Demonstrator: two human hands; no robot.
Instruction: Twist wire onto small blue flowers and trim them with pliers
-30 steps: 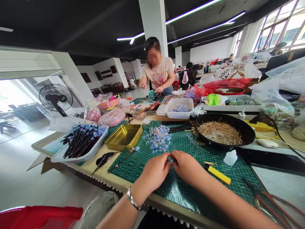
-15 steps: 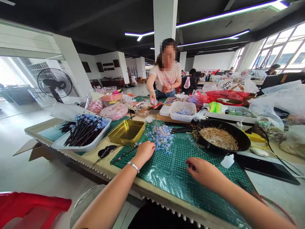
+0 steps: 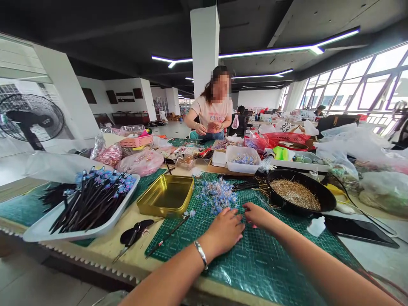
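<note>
We see left hand (image 3: pixel 227 230) palm-down at green mat (image 3: pixel 255 263), right hand (image 3: pixel 257 216) just beside, blue flowers (image 3: pixel 218 193) beyond; gold tin (image 3: pixel 159 210), tray (image 3: pixel 98 232) of black sticks (image 3: pixel 84 199) left, black pan (image 3: pixel 327 199) right, co-worker (image 3: pixel 214 112) far.

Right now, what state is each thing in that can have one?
Left hand: palm down, grip hidden.
Right hand: fingers bent, grip unclear.
Flowers: loosely heaped on the mat.
Tin: open.
Pan: uncovered, holding gold-coloured wires.
Box: open, holding blue pieces.
Tray: heaped with black sticks.
Scissors: lying down, blades unclear.
Fan: running or not, unclear.
</note>
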